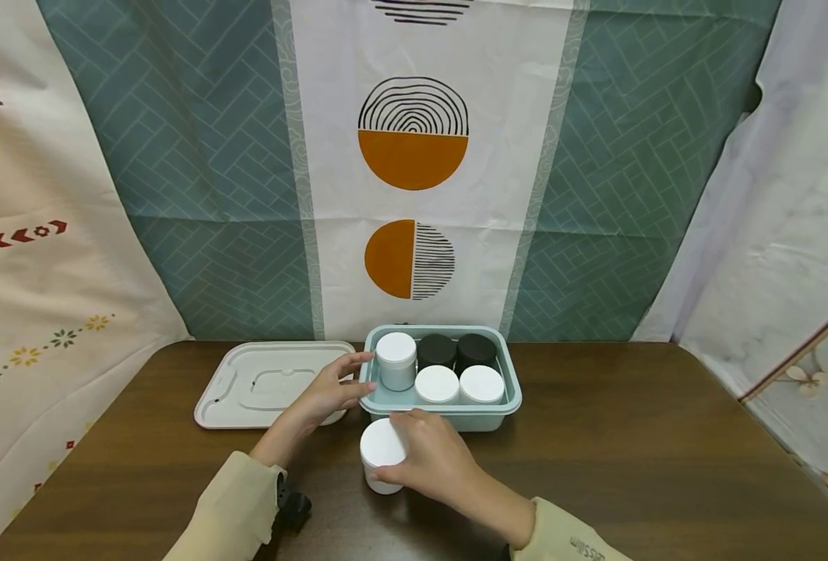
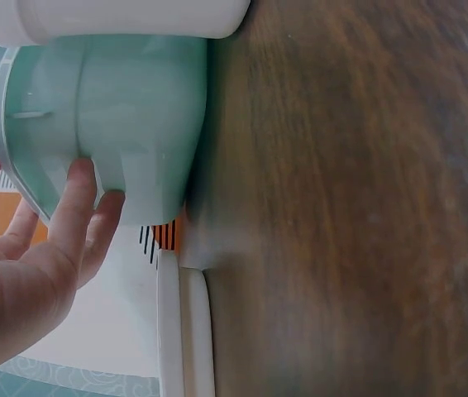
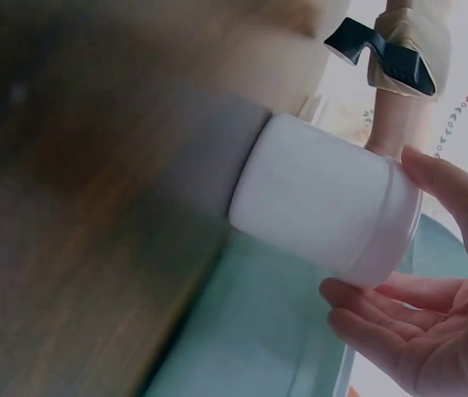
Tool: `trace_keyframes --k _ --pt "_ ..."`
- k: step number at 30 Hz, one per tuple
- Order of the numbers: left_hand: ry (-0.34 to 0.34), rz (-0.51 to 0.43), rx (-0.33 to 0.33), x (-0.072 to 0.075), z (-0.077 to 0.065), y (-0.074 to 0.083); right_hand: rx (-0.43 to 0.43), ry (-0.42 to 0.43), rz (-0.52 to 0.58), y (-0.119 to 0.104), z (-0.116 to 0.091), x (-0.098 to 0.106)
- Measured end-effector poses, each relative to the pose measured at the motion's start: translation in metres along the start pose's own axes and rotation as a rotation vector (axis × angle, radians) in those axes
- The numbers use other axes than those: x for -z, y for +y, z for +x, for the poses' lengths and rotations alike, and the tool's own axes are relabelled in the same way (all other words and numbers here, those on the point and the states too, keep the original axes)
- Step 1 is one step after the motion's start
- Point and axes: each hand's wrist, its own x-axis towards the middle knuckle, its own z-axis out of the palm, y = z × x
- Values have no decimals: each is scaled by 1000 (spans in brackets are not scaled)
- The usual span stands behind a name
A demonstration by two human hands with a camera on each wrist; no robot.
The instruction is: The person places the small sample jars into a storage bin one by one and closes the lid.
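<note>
In the head view, my right hand (image 1: 436, 458) grips a white jar (image 1: 382, 450) by its lid, thumb on the near side. The right wrist view shows that jar (image 3: 321, 198) upright, its base right at the tabletop, in front of the bin. My left hand (image 1: 332, 387) is at the left side of a pale green plastic bin (image 1: 421, 409); in the left wrist view its fingers (image 2: 75, 207) lie extended against the bin's outer wall. Inside the bin stand a white jar (image 1: 396, 361) at the back left, two black-lidded jars (image 1: 436, 352) beside it and two white-lidded jars (image 1: 436, 385) in front.
A flat white lid (image 1: 273, 383) lies on the brown wooden table (image 1: 596, 444) left of the bin. Patterned cloth (image 1: 414, 202) hangs close behind the bin, and more cloth drapes at both sides. Each sleeve ends near a dark wrist strap.
</note>
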Motion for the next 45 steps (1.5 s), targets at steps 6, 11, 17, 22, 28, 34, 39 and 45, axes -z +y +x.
trace_keyframes --k 6,11,17,22,28,34,39,45 --pt "-2 6 5 -2 1 0 -6 3 156 3 -2 9" --pt "8 10 9 -2 1 1 -18 60 306 2 3 33" --pt "8 13 10 0 0 3 -65 145 360 6 17 60" --pt "-14 1 10 3 0 4 -117 201 406 11 31 70" --pt "-15 -9 23 5 -1 2 -200 226 430 22 52 61" --pt "-30 -29 14 4 -3 2 -256 212 412 36 66 44" --pt "-24 -27 18 3 -4 3 -254 176 398 46 69 32" --pt "-22 -37 18 3 -4 3 -227 115 387 52 68 21"
